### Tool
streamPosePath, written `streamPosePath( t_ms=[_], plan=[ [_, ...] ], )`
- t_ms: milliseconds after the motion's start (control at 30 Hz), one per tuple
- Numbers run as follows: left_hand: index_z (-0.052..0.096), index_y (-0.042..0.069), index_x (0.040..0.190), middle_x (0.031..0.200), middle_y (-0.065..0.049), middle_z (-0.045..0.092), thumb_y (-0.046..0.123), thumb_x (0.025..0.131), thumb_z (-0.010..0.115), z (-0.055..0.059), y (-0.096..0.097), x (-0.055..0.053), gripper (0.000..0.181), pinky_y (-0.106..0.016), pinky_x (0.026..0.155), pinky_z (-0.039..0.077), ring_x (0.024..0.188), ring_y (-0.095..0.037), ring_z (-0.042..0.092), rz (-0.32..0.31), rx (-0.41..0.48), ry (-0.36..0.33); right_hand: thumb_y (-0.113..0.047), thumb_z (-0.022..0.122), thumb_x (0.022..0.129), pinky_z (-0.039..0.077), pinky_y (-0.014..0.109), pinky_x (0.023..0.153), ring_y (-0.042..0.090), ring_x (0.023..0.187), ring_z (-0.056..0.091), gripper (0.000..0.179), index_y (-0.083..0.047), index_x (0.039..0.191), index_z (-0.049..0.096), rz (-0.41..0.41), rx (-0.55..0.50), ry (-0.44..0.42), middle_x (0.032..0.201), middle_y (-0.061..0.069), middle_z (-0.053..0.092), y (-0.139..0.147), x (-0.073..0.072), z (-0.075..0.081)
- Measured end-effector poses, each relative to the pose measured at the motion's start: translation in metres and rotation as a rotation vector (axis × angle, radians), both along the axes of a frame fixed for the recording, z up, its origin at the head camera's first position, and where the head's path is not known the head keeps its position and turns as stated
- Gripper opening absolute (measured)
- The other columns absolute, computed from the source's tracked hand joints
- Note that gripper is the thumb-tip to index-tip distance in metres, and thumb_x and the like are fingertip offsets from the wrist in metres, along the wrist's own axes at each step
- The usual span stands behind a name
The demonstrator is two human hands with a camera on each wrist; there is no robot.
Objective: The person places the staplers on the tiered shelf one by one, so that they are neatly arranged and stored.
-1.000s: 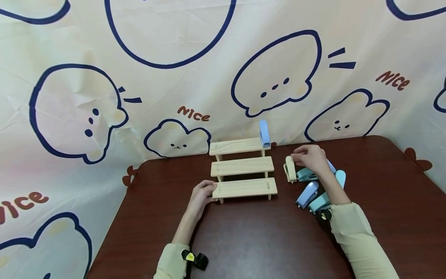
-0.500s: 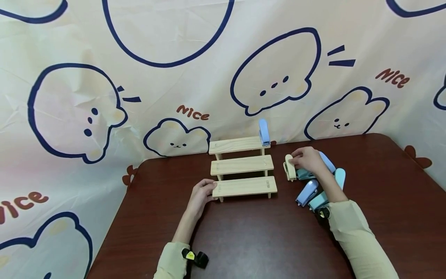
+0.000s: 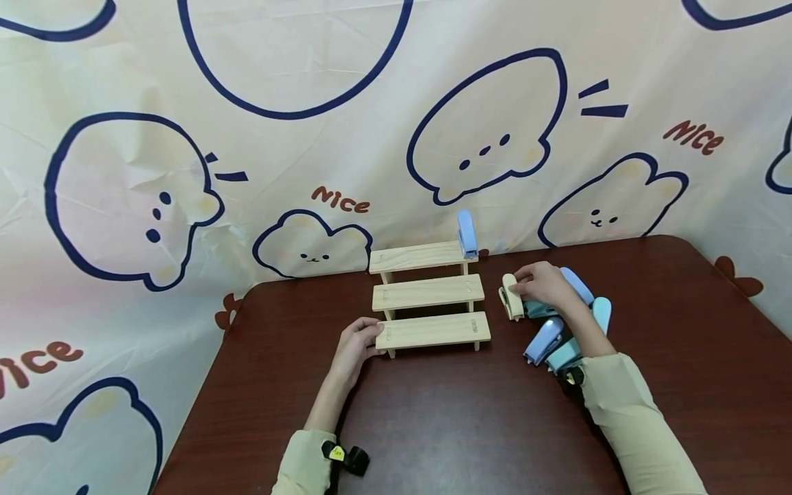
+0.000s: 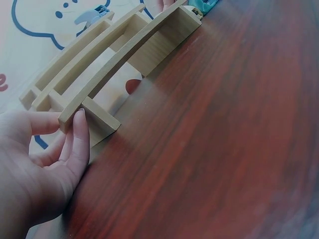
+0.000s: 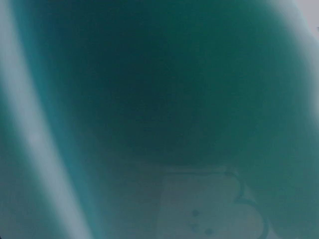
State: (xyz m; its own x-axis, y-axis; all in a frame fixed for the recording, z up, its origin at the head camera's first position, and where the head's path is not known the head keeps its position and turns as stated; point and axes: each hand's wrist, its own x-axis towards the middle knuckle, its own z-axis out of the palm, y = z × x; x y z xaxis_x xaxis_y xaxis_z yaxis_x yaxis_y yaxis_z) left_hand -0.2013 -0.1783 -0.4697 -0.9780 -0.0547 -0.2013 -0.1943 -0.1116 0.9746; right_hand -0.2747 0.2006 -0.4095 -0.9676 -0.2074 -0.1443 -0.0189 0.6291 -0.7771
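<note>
My left hand [image 3: 355, 350] pinches the left end of the lowest shelf of a three-tier wooden display stand [image 3: 433, 330]; the left wrist view shows thumb and fingers on either side of the board [image 4: 94, 89]. At the right of the stand, my right hand [image 3: 544, 283] grips a cream stapler [image 3: 511, 300] near its upper end, the fingertips partly hidden. Under and around that hand lie a teal stapler [image 3: 538, 309], a periwinkle stapler [image 3: 544, 340] and several more. A blue stapler [image 3: 467, 235] stands on the top shelf's right end.
Dark brown table [image 3: 433, 426] bears everything, with a cartoon-printed cloth [image 3: 297, 158] hanging behind its back edge. A light teal stapler [image 3: 564, 356] lies near my right wrist, beside another blue one [image 3: 578, 285]. Blurred teal fills the right wrist view.
My right hand has moved slightly down and left onto the cream stapler, its fingers closing on it. My left hand keeps its hold on the stand.
</note>
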Motion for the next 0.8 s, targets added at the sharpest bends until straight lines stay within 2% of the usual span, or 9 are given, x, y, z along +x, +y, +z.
streamPosePath(
  t_ms=[200,333,567,800],
  plan=[
    [0.061,-0.003,0.111,0.095,-0.009,0.065,0.010,0.097,0.065,0.001,0.000,0.001,0.019,-0.027,0.062,0.056,0.074,-0.015,0.064,-0.005,0.001,0.005,-0.013,0.072,0.097,0.056,0.046,0.085,0.043,0.112,0.062,0.059,0.017,0.142,0.049,0.058,0.062,-0.021,0.126,0.033,0.061,0.001,0.000,0.004],
    [0.061,-0.003,0.111,0.096,-0.010,0.065,0.010,0.098,0.065,-0.001,-0.001,0.001,0.019,-0.028,0.063,0.056,0.075,-0.016,0.065,-0.009,-0.004,0.007,-0.014,0.074,0.095,0.055,0.051,0.090,0.046,0.118,0.059,0.062,0.018,0.142,0.048,0.082,0.092,-0.017,0.128,0.034,0.060,0.000,0.001,0.005],
    [0.063,-0.002,0.109,0.096,-0.010,0.065,0.010,0.097,0.065,-0.002,-0.001,0.001,0.017,-0.028,0.062,0.056,0.074,-0.016,0.064,-0.009,0.003,0.013,-0.013,0.077,0.093,0.056,0.052,0.087,0.046,0.112,0.063,0.064,0.019,0.141,0.048,0.121,0.127,0.028,0.123,0.034,0.064,-0.003,0.002,0.003],
    [0.062,-0.002,0.110,0.097,-0.010,0.065,0.011,0.098,0.064,-0.001,-0.002,0.001,0.018,-0.028,0.062,0.056,0.074,-0.016,0.065,-0.010,0.000,0.007,-0.006,0.077,0.089,0.057,0.039,0.069,0.031,0.084,0.070,0.047,0.017,0.126,0.061,0.059,0.105,0.117,0.102,0.025,0.072,-0.009,0.004,0.001]
  ],
)
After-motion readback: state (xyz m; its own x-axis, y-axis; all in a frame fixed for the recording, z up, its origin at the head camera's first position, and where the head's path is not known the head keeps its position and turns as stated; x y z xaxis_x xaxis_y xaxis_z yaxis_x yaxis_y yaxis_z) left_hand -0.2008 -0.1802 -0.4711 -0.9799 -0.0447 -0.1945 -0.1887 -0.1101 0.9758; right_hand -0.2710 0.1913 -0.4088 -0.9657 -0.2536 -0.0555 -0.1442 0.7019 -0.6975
